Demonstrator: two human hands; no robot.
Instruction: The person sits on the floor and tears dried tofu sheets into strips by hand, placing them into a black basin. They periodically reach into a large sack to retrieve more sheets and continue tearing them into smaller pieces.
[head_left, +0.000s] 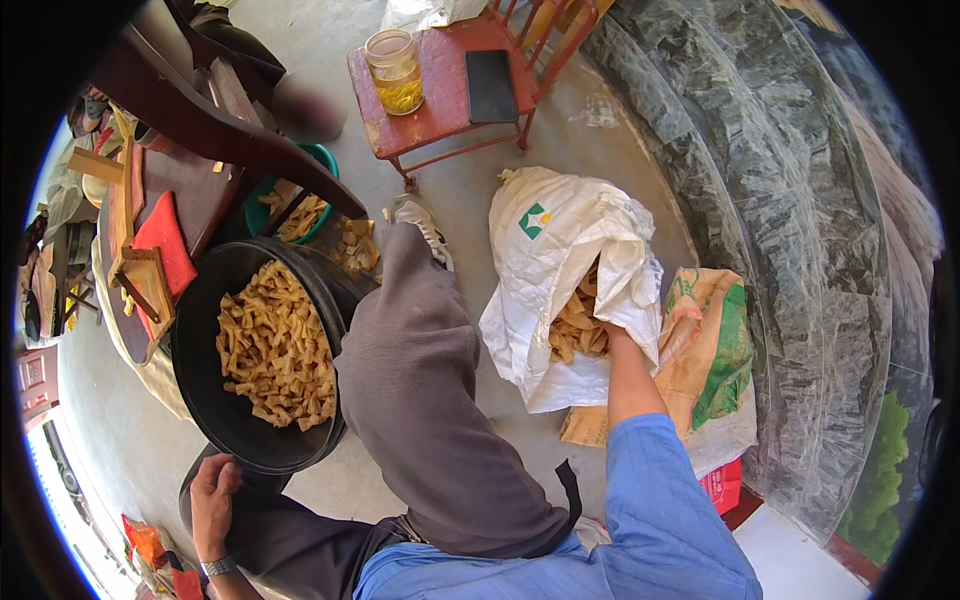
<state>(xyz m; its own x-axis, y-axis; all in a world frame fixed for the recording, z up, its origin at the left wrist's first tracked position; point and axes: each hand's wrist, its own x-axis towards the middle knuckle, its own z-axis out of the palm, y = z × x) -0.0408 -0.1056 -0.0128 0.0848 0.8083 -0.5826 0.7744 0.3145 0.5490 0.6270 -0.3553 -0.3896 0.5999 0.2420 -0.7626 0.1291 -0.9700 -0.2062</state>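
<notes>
My right hand (609, 330) reaches into the mouth of a white woven sack (555, 255), its fingers hidden by the sack's folds. Tan strips (574, 330) show in the opening beside it. My left hand (215, 480), with a metal-banded watch on the wrist, is over my left thigh, just below the rim of a black bucket (196, 375). Its fingers are curled, and whether they hold something does not show. Many small tan knotted strips (277, 337) fill the bottom of the bucket, which tilts towards me.
A teal basin (326, 157) holds more tan pieces, with a heap (356, 244) on the floor. On a red chair (442, 75) stand a jar (395, 75) of yellowish liquid and a dark phone (491, 86). A wooden bench (180, 172) bears a red cloth (169, 240). Another sack (712, 337) lies right.
</notes>
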